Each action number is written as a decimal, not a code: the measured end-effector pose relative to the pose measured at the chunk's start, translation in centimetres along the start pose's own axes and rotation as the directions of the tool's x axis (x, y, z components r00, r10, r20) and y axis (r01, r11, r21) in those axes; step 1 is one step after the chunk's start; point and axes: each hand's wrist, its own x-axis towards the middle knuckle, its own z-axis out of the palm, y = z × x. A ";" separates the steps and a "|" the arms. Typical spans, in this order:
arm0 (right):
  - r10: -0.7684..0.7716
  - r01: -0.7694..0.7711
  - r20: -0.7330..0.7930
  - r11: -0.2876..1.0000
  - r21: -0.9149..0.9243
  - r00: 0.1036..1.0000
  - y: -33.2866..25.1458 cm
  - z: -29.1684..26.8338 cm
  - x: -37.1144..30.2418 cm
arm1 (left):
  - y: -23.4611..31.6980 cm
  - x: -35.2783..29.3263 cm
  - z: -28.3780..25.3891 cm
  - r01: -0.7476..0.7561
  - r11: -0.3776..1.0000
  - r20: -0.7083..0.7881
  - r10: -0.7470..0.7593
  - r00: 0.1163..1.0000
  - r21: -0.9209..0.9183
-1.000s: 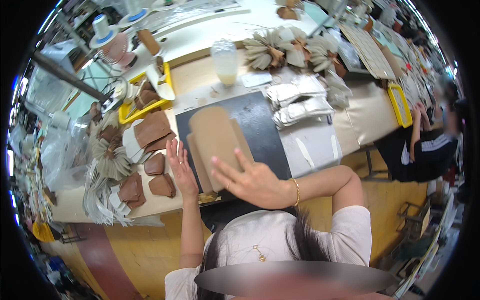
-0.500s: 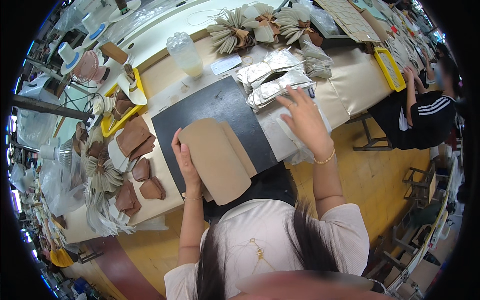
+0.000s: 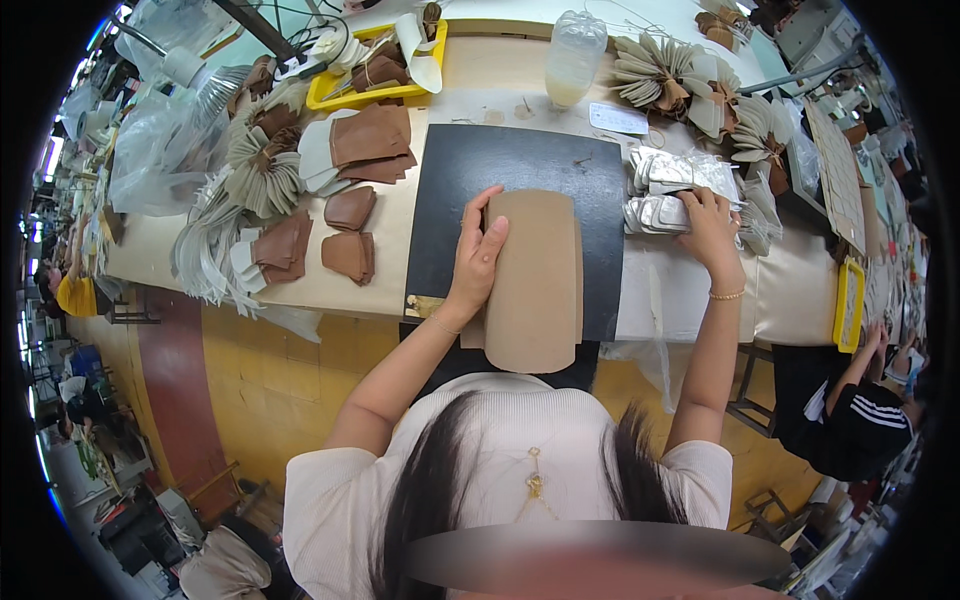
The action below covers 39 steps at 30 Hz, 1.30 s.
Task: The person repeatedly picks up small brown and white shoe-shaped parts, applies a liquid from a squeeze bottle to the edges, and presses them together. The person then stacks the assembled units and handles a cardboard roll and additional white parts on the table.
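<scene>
A tan, round-ended panel (image 3: 535, 285), bowed on top with another tan layer showing along its edges, lies over the front of a black board (image 3: 590, 270). My left hand (image 3: 476, 262) is closed on the panel's left edge, thumb on top. Right of the board are stacks of flat silvery-white pieces (image 3: 655, 214). Over the right end of the front stack, the fingers of my right hand (image 3: 712, 235) are bent and closed on its pieces; how many they grip is hidden.
Brown leather pieces (image 3: 368, 140) lie in piles on the left, near fanned bundles (image 3: 262, 170). Behind are a yellow tray (image 3: 375, 92) and a clear plastic bottle (image 3: 575, 62). Further fanned bundles (image 3: 655, 75) stand back right. A person in black (image 3: 850, 410) sits at far right.
My right hand has come down from above the silvery stack onto its right end. My left hand still holds the tan panel. The view has turned, so the bench now looks straighter.
</scene>
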 end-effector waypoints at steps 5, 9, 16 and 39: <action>-0.016 0.028 -0.101 0.993 0.115 0.995 1.0 0.8 -1.8 | -0.2 0.2 0.5 0.010 0.999 -0.015 -0.011 1.000 -0.050; 0.064 0.016 -0.231 0.944 0.331 0.971 6.4 2.3 -3.2 | -0.2 1.1 1.0 -0.026 1.000 0.009 0.026 1.000 -0.004; 0.419 -0.334 -0.250 0.887 0.319 0.873 16.9 4.8 -2.4 | -1.1 1.6 1.2 0.002 0.998 0.022 -0.001 1.000 -0.061; 0.180 0.317 -0.318 0.034 0.948 0.931 -6.7 -8.5 -3.9 | 10.1 6.7 8.1 0.257 0.913 0.456 -0.091 0.885 -0.318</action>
